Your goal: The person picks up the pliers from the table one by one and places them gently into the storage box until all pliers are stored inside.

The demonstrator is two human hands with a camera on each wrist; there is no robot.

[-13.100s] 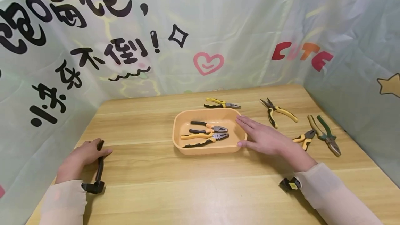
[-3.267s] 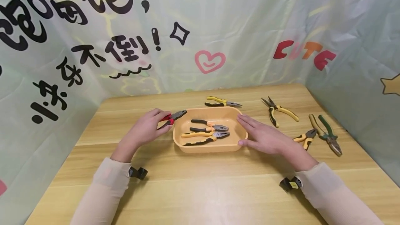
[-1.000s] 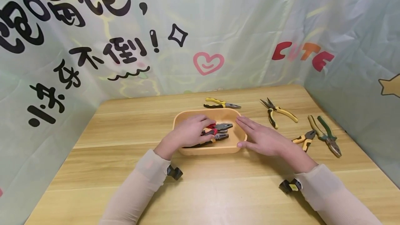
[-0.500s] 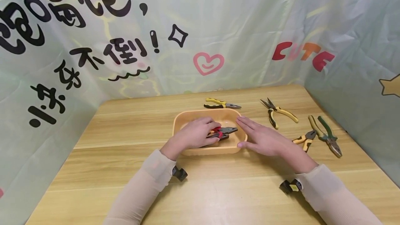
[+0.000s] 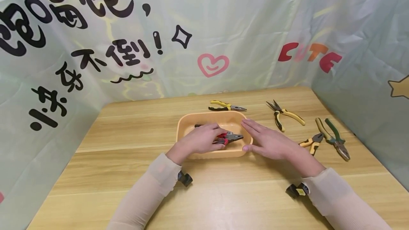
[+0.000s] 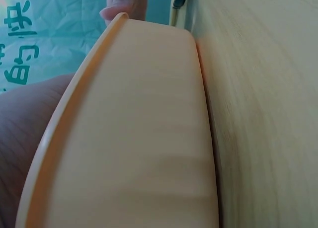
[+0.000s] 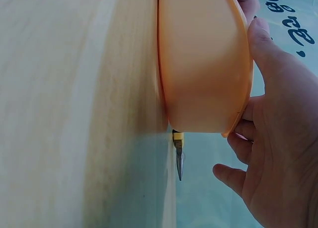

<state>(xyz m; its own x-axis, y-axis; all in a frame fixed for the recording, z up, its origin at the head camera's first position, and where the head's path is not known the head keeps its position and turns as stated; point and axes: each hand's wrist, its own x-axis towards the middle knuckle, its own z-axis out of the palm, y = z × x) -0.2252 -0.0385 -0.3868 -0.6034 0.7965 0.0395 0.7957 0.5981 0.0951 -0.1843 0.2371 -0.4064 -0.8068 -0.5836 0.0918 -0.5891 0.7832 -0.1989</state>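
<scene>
In the head view my left hand point(image 5: 202, 138) reaches into a shallow peach-orange plastic basin point(image 5: 204, 154) and grips a pair of combination pliers point(image 5: 234, 137) with red and black handles. Their grey jaws point right, low over the basin floor. Beneath and behind them lie other pliers, mostly hidden by the hand; one black handle end point(image 5: 198, 125) shows. My right hand point(image 5: 271, 139) rests against the basin's right end, fingers fairly straight on the rim, thumb at the near corner. The right wrist view shows the right thumb point(image 7: 261, 37) on the basin's rim.
Yellow-and-black long-nose pliers point(image 5: 227, 106) lie just behind the basin. To the right are open long-nose pliers point(image 5: 281, 113), yellow-handled pliers point(image 5: 312, 143) partly behind my right wrist, and green-handled pliers point(image 5: 333, 139). Printed cloth point(image 5: 249, 27) surrounds the wooden table point(image 5: 223, 194).
My left hand has gone from the table's left side to over the basin, bringing the red-handled pliers inside, then shifting slightly right and nearer. The right hand stays at the basin's end.
</scene>
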